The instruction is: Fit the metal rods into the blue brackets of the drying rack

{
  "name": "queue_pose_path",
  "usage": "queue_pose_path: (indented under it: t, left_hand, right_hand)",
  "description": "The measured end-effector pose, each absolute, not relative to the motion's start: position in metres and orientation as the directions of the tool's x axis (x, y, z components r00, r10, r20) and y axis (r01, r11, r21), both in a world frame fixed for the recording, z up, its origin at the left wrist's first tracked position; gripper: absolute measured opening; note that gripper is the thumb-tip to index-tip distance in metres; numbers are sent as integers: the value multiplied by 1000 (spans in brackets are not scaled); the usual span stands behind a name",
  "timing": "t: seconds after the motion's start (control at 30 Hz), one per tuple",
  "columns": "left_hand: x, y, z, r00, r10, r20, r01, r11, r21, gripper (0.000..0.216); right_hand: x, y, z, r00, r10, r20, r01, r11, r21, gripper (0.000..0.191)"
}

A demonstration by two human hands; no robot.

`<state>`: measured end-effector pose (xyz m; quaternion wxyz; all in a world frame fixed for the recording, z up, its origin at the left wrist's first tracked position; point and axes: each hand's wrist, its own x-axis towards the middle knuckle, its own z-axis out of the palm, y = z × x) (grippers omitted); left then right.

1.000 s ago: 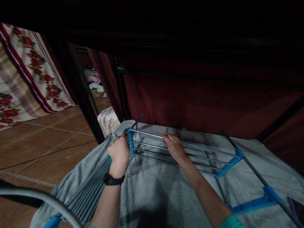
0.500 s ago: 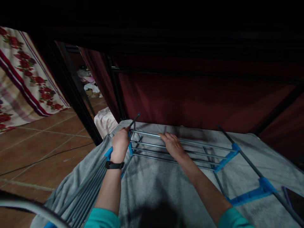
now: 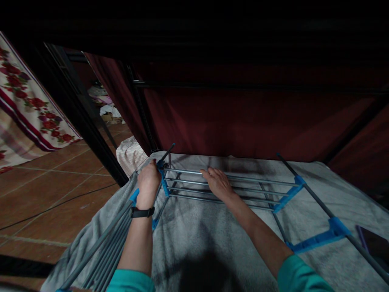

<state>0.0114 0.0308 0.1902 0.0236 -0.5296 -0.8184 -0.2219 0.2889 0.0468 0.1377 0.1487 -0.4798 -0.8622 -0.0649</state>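
Note:
A rack of grey metal tubes with blue plastic brackets, like a shoe rack, lies on a grey blanket (image 3: 194, 235). My left hand (image 3: 148, 180), with a black band at the wrist, is closed round the rack's left side pole, just beside a blue bracket (image 3: 161, 167). Part of that pole sticks out beyond the hand. My right hand (image 3: 217, 183) rests over the crossbars (image 3: 258, 179), its fingers curled on the top tube. At the right, a long side pole (image 3: 317, 199) carries two more blue brackets (image 3: 322, 239).
More parallel tubes (image 3: 106, 247) lie at the lower left, beside my left forearm. A dark flat device (image 3: 372, 243) rests at the right edge. Black frame bars (image 3: 82, 109) stand around the bed, with a maroon curtain (image 3: 243, 117) behind. Tiled floor (image 3: 60, 190) shows at left.
My left hand has shifted slightly back and left along the pole, uncovering the blue bracket beside it. My right hand stays on the crossbars. The view has shifted a little.

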Motion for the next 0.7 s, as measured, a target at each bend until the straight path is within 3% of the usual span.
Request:
queue_pose_path:
  t: [0.2, 0.7]
  left_hand:
    - [5, 35, 193, -427, 883, 196, 870, 341, 357, 49]
    - [-6, 43, 188, -493, 847, 199, 825, 382, 418, 52]
  right_hand:
    - [287, 49, 142, -491, 817, 303, 842, 534, -75, 40]
    - [287, 51, 151, -492, 829, 267, 814, 547, -199, 33]
